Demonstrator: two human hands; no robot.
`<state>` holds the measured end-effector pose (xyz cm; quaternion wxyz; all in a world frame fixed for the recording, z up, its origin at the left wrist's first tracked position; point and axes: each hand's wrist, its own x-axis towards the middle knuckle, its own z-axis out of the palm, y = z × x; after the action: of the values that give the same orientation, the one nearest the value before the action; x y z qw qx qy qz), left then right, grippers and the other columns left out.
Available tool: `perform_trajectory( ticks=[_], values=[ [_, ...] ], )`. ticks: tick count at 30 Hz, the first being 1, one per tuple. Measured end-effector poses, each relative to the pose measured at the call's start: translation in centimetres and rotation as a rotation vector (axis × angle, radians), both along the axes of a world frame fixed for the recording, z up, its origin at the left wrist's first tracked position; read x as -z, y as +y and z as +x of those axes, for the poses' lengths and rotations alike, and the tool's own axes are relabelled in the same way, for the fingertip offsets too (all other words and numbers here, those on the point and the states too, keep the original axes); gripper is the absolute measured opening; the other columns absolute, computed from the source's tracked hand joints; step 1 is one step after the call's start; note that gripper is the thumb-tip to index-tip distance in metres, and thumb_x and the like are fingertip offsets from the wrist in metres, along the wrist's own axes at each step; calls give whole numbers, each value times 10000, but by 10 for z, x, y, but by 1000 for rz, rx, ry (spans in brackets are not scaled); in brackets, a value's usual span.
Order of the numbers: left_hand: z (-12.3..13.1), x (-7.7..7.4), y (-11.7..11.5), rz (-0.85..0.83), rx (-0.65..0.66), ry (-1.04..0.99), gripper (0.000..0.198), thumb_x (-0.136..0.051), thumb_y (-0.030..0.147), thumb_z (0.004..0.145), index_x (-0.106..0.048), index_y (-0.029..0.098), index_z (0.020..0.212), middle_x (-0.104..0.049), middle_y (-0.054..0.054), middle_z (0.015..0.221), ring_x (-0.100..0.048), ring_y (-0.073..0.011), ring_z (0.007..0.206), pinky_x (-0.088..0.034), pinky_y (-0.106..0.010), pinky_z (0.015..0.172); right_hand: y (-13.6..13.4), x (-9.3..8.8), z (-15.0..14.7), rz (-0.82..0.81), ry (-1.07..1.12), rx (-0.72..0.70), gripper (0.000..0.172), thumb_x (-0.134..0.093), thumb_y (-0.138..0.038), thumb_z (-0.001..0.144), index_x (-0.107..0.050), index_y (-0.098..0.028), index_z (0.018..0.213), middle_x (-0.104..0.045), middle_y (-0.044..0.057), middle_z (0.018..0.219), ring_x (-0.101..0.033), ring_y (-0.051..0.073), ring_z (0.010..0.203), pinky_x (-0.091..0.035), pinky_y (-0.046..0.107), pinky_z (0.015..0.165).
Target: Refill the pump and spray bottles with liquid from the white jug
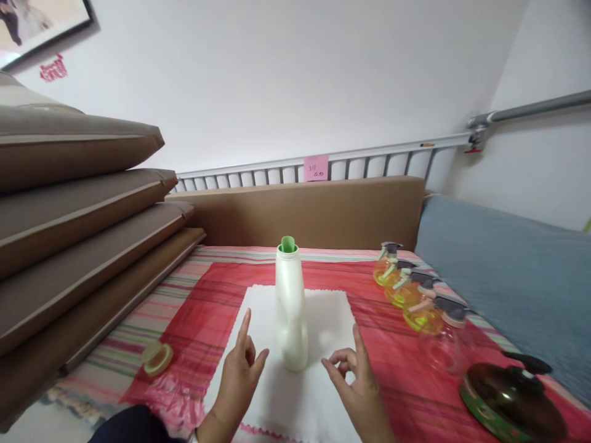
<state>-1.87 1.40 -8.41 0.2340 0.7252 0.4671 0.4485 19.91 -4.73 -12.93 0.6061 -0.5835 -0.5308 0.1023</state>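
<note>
A tall white plastic bottle (290,307) with a green spout stands upright on a white cloth (323,320) spread over a red striped covering. My left hand (240,375) hovers just left of the bottle's base, index finger raised, other fingers curled, holding nothing. My right hand (355,381) is just right of the base, index finger up, thumb and other fingers loosely curled, nothing in it. Neither hand touches the bottle. A pale green cap (157,358) lies on the covering to the left.
Several spray bottles with yellow liquid (406,286) lie in a row at the right, with a dark glass pot lid (512,397) nearer me. Stacked brown cushions (83,234) fill the left. A brown headboard (300,212) and a railing stand behind; blue bedding (503,271) lies at the right.
</note>
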Motion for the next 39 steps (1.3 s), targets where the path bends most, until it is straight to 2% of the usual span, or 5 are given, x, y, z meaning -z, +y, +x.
perform_trajectory(
  ticks=[7, 10, 14, 19, 39],
  values=[
    [-6, 3, 1, -15, -32, 61, 673, -404, 206, 831, -129, 142, 1442, -197, 94, 588, -297, -113, 488, -295, -211, 532, -1, -4, -1, -18, -69, 91, 596, -437, -342, 872, -248, -153, 1405, -283, -101, 556, -381, 118, 456, -390, 209, 530],
    [-6, 7, 4, -61, -44, 85, 707, -406, 157, 782, -145, 132, 1439, -201, 100, 565, -295, -113, 474, -268, -210, 513, 5, 1, 2, -181, 16, 107, 660, -435, -306, 809, -233, -138, 1414, -241, -101, 547, -343, 128, 452, -359, 223, 506],
    [-8, 16, 12, -176, -55, 95, 823, -413, 80, 671, -112, 75, 1437, -211, 117, 510, -288, -116, 458, -231, -215, 493, 13, 11, 9, -395, 251, 23, 801, -399, -248, 702, -113, -121, 1439, -184, -114, 504, -272, 137, 405, -272, 215, 397],
    [-9, 21, 15, -209, -31, 73, 835, -409, 75, 639, -164, 107, 1436, -225, 116, 503, -291, -114, 451, -222, -220, 487, 15, 11, 11, -404, 239, 3, 839, -412, -249, 659, -127, -158, 1443, -162, -108, 516, -251, 132, 423, -261, 216, 408],
    [-5, 18, 7, -277, 17, 29, 847, -448, 68, 631, -184, 120, 1434, -248, 121, 486, -290, -112, 460, -253, -222, 509, 12, 8, 8, -397, 204, -26, 826, -408, -253, 654, -166, -132, 1434, -179, -110, 507, -258, 134, 442, -295, 226, 426]
  ],
)
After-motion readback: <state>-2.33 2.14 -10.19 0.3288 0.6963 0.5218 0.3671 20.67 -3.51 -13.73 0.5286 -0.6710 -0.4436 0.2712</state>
